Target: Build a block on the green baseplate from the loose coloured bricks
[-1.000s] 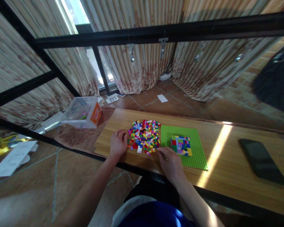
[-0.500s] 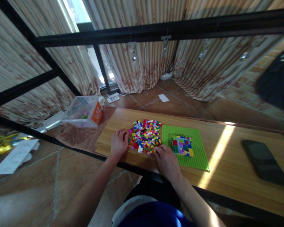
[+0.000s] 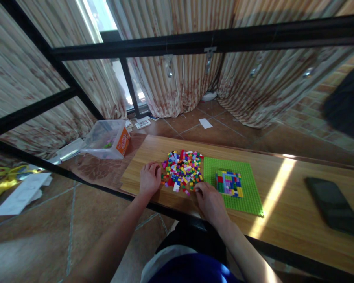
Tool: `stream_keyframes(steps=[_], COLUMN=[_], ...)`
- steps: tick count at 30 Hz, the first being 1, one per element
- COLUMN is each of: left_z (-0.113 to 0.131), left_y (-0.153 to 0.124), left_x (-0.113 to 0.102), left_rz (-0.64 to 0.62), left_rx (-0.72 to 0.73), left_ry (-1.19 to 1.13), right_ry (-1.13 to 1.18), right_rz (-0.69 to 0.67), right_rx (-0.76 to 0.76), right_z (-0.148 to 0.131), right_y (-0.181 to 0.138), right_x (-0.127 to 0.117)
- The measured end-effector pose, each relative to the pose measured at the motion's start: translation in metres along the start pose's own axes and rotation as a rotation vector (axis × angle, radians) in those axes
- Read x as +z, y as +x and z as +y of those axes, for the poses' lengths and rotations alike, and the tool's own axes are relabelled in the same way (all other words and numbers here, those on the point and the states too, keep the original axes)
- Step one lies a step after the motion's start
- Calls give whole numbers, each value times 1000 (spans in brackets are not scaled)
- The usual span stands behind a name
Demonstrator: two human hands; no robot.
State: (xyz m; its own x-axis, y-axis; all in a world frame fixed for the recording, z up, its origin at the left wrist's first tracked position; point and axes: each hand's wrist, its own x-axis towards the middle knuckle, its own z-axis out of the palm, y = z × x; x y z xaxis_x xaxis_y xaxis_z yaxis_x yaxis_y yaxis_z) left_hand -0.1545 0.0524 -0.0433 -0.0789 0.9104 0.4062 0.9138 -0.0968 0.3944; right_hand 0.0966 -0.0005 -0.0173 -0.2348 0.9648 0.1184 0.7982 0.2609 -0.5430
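A loose pile of small multicoloured toy bricks [image 3: 183, 169] lies on the wooden table. My left hand [image 3: 150, 179] rests at the pile's left edge, fingers curled in; whatever they may hold is hidden. At the pile's lower right, my right hand [image 3: 211, 200] pinches a tiny toy brick between thumb and fingertips, mostly covered by the fingers. Right of that hand is a green studded baseplate [image 3: 250, 177]. On it stands a low square build of mixed-colour bricks [image 3: 230, 184], with walls around a partly filled middle.
A dark phone [image 3: 333, 204] lies on the right of the wooden table [image 3: 286, 196], past a strip of sunlight. A clear plastic box [image 3: 104, 139] with an orange label stands beyond the table's left end. Black metal bars [image 3: 177, 47] cross in front of the curtains.
The view has shifted slightly, so everything sits a little further right. Both hands keep nearly the same places beside the pile; the right fingertips have moved very little.
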Motion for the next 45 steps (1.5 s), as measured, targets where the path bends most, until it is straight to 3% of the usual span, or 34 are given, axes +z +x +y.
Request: stream_keyframes(steps=[6, 12, 21, 29, 32, 45], left_z=[0, 1, 1, 0, 0, 1], left_y=[0, 0, 0, 0, 0, -1], left_x=[-1, -1, -1, 0, 0, -1], left_rz=[-8, -7, -9, -4, -8, -9], left_rx=[-9, -12, -8, -9, -14, -10], left_ry=[-12, -9, 0, -8, -3, -3], right_ry=[89, -149, -229, 106, 112, 121], right_rz=[34, 101, -4, -77, -102, 17], right_rx=[-11, -132, -235, -77, -45, 15], right_z=[3, 0, -3, 4, 7, 0], right_y=[0, -4, -4, 5, 8, 8], right_x=[-1, -3, -1, -3, 1, 8])
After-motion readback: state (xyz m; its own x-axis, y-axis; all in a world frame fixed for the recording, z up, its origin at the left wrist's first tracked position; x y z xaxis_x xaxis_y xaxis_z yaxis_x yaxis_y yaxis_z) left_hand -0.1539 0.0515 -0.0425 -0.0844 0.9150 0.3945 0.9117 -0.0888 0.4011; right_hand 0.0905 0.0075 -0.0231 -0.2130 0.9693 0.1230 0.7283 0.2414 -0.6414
